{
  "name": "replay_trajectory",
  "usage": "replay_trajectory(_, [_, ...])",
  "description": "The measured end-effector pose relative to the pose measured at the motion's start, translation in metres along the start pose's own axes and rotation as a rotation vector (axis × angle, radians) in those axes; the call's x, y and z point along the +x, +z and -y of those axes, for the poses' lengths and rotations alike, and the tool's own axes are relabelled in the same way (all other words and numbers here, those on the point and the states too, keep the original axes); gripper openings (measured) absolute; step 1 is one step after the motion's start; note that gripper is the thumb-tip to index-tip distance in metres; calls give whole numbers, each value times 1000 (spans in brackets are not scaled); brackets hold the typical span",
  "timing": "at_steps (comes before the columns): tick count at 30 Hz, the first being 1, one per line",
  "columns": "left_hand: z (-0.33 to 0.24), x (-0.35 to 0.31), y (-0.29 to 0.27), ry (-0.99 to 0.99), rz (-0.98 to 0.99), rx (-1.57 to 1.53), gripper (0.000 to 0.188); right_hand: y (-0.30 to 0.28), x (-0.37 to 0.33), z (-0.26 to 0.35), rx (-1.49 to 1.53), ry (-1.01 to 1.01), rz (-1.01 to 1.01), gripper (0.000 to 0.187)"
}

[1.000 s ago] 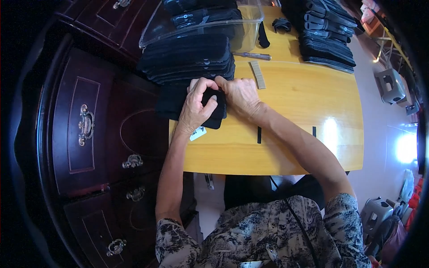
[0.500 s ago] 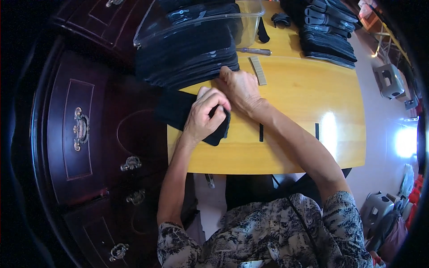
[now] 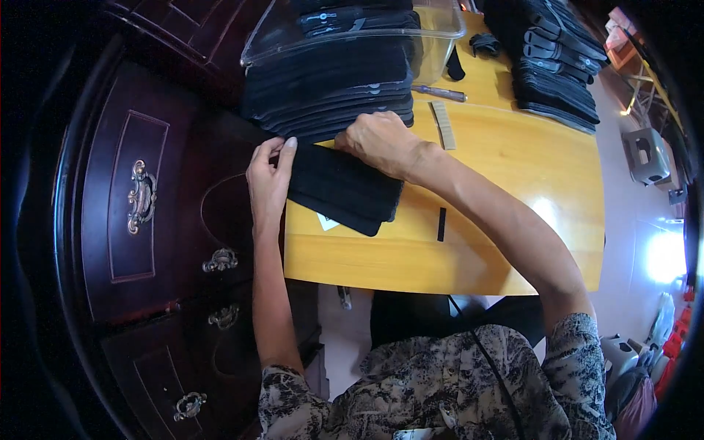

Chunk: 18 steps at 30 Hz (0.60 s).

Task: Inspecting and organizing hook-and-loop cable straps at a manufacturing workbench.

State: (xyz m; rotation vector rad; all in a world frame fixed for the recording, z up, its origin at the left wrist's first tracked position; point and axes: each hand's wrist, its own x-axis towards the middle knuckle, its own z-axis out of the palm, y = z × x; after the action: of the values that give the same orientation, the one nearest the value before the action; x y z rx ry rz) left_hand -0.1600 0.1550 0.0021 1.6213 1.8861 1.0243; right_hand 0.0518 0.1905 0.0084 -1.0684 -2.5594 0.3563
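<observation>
Head view: black pad (image 3: 341, 187) lies at the table's (image 3: 513, 161) left edge, partly overhanging it; left hand (image 3: 268, 180) grips its left end, fingers flat on top; right hand (image 3: 378, 139) presses its far edge, knuckles bent; black stack (image 3: 330, 95) just beyond the pad; clear bin (image 3: 436, 29) on the stack; tan strip (image 3: 442, 125) right of the right hand; dark cabinet (image 3: 139, 198) left of the table.

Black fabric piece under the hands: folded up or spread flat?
Spread flat: the black fabric piece lies stretched on the yellow table, left hand and right hand at opposite ends.
</observation>
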Motion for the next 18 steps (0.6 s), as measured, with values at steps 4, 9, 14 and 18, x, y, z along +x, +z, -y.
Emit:
replay_trajectory(4, [-13, 14, -2, -74, 91, 239, 58, 8, 16, 18, -177, 38, 85, 20])
replay_trajectory(9, [3, 50, -4, -175, 206, 472, 74, 33, 11, 53, -86, 215, -129, 39])
replay_trajectory(14, [-4, 55, -5, -308, 473, 220, 83, 44, 3, 61, -54, 314, -144, 66])
replay_trajectory(18, [-19, 50, -5, -311, 461, 246, 77, 43, 0, 61, 3, 284, -153, 80])
